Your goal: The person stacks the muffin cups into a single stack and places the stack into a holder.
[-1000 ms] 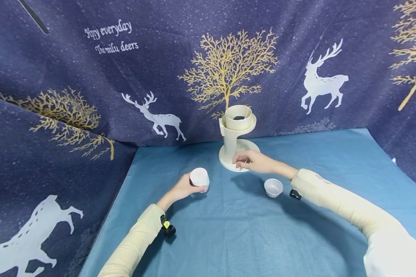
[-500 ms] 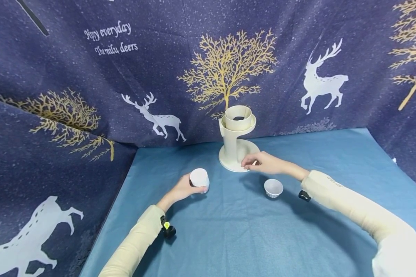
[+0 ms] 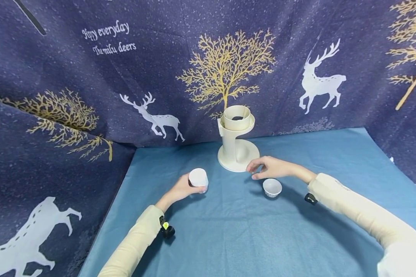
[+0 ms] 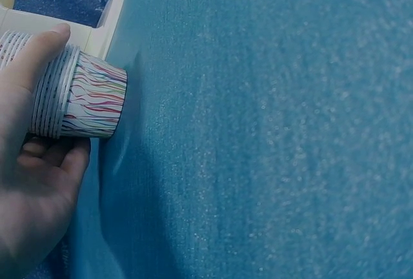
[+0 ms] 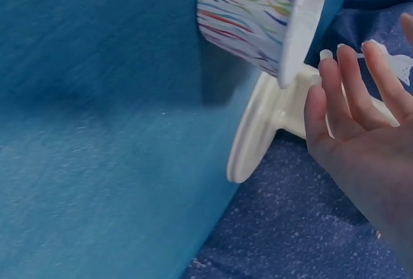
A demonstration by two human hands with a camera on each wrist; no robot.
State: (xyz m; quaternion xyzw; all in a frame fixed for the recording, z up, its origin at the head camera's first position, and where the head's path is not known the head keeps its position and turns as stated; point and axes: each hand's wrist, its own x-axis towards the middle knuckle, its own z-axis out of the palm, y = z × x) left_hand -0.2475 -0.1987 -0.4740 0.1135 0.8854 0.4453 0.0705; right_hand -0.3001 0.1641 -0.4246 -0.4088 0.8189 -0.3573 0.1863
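Observation:
In the head view my left hand (image 3: 183, 187) grips a stack of nested paper cups (image 3: 198, 179), upright at the middle left. The left wrist view shows the lowest cup of the stack (image 4: 97, 97), white with wavy coloured stripes, thumb on one side and fingers beneath. A single striped paper cup (image 3: 272, 187) stands mouth up on the table. My right hand (image 3: 270, 167) hovers just behind that cup, holding nothing. Its fingers are loosely bent and apart from the cup (image 5: 251, 14) in the right wrist view.
Behind the hands stands a cream-coloured stand (image 3: 230, 150) with a round base and a ring on top that bears a funnel-like cup (image 3: 237, 117). A blue cloth covers the table (image 3: 208, 234). A dark patterned curtain (image 3: 152, 69) hangs at the back and sides.
My right hand has moved right and slightly nearer, away from the stand's base and towards the single cup. My left hand keeps its grip on the stack, almost still.

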